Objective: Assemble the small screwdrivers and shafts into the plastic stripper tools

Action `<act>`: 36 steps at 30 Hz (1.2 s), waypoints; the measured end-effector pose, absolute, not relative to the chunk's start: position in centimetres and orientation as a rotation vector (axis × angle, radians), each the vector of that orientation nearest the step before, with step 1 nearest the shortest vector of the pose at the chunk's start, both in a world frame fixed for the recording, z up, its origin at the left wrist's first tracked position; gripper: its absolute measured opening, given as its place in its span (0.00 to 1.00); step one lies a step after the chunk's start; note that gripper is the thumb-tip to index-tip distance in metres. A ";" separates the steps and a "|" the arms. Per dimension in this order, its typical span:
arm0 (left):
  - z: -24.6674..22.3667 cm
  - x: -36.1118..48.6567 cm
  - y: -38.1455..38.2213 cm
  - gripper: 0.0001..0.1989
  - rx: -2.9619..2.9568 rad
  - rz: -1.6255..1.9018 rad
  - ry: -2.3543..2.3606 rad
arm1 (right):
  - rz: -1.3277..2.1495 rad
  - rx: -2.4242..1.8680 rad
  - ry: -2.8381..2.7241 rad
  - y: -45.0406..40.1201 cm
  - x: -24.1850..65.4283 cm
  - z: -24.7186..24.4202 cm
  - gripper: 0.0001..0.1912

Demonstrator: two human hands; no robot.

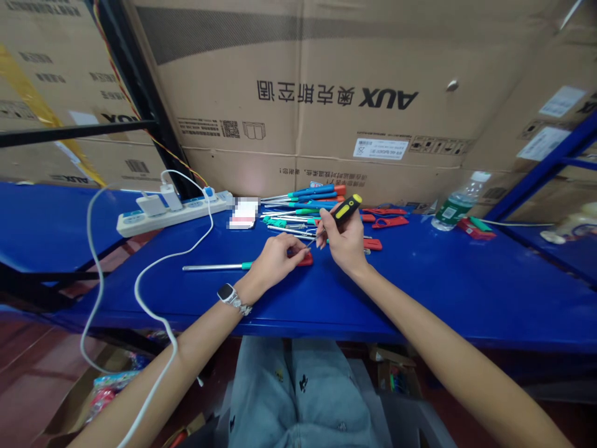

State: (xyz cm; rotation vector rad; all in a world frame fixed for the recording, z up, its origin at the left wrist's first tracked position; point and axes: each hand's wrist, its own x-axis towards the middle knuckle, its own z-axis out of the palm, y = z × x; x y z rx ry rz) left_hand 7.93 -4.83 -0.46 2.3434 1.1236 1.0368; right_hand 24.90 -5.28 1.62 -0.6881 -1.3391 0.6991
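Observation:
My right hand [342, 239] is closed around a screwdriver [347, 210] with a black and yellow handle, its thin shaft slanting down to the left. The tip meets the fingers of my left hand [276, 261]. My left hand is closed over a metal rod [212, 267] with a green collar and a red handle [305, 259], lying across the table; the fingers hide its middle. Just behind both hands lies a pile of similar metal rods [291, 211] with blue, green and red parts. Whether a small screw sits at the tip is too small to tell.
A white power strip [175, 214] with plugs stands at the left, and its white cable [140, 283] loops over my left forearm. A water bottle [457, 202] stands at the right by red pieces [476, 228]. Large cardboard boxes [326, 56] wall off the back of the blue table [443, 280].

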 end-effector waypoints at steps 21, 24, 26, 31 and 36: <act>-0.4 7.9 -4.9 0.06 2.384 1.027 1.103 | 0.683 -0.710 -1.261 -5.1 25.1 1.5 0.20; -0.5 7.9 -4.9 0.07 2.407 1.015 1.094 | 0.692 -0.710 -1.274 -5.0 25.0 1.3 0.20; -0.6 7.9 -4.8 0.07 2.416 1.023 1.084 | 0.695 -0.717 -1.275 -5.0 25.0 1.2 0.20; -0.8 7.7 -4.6 0.04 2.400 1.026 1.070 | 0.677 -0.762 -1.309 -4.7 25.2 1.3 0.22; -0.7 7.1 -4.9 0.23 2.562 0.814 1.230 | 0.665 -0.859 -1.387 -4.1 25.7 1.2 0.23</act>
